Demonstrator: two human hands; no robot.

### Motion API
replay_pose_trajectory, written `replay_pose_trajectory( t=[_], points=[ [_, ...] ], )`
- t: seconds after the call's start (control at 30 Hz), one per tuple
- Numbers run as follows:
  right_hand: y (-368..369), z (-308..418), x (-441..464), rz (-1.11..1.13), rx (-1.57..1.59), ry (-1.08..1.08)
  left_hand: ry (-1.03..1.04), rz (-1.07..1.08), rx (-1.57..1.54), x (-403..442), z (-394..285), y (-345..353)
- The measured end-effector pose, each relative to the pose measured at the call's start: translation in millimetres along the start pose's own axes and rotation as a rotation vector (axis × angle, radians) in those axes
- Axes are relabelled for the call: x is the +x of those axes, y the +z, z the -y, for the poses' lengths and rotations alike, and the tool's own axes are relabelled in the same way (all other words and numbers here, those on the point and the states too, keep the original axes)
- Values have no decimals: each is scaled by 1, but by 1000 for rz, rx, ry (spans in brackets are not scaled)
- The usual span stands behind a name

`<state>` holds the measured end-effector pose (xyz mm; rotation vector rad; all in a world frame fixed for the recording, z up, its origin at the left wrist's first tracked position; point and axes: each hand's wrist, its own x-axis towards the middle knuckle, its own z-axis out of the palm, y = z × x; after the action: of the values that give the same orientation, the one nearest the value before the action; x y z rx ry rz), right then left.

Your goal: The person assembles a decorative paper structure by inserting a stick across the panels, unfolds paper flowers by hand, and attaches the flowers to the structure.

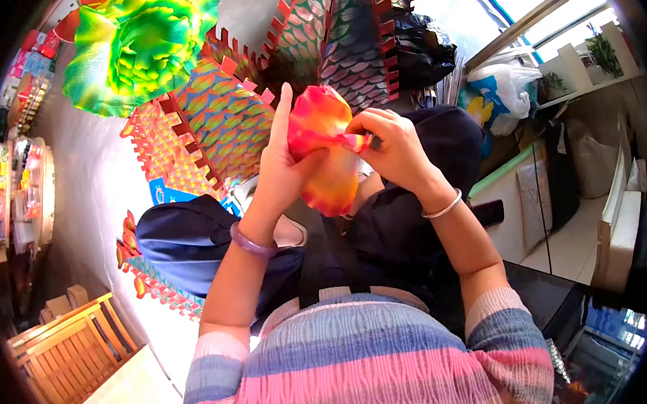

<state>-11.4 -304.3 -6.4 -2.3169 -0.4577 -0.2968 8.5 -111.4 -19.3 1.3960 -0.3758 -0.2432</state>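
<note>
You hold a red-and-orange petal piece [335,183] up in front of you, above your crossed legs, between both hands. Your left hand [283,164] grips its left side, thumb laid across the front and a finger pointing straight up. Your right hand [390,142] pinches a gathered fold at its right edge. A green-and-yellow flower [147,46] sits beyond, to the left, near scale-patterned panels [230,122].

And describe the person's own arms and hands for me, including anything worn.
The left hand is ungloved, with a smooth lavender bangle at its wrist. The right hand, also ungloved, has a slim silvery bangle. The knit sleeves have pale pink cuffs and blue and pink stripes.
</note>
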Motion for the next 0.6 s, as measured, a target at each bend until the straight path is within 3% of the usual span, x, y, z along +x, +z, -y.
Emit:
replay_pose_trajectory(
  t=[0.07,0.13,0.2,0.3,0.37,0.4,0.5,0.57,0.6],
  points=[
    [3,-6,-1,83,122,110,28,32,-45,0,15,-4],
    [6,-16,-4,132,222,187,-148,59,-290,0,35,-14],
    [26,-41,-9,-22,620,279,-371,52,-526,0,55,-24],
    [30,-53,-12,-257,1026,505,-426,-13,-488,-1,80,-33],
    [26,-58,-9,-391,1249,729,-418,-43,-282,-3,104,-37],
    [27,-61,-10,-410,1327,651,-409,-50,-160,-5,121,-40],
    [30,-58,-8,-440,1401,796,-265,-14,176,-16,182,-44],
    [34,-53,-5,-426,1444,776,-354,100,684,-20,190,-45],
    [34,-46,-2,-429,1459,771,-174,14,1103,-22,170,-33]
  ],
)
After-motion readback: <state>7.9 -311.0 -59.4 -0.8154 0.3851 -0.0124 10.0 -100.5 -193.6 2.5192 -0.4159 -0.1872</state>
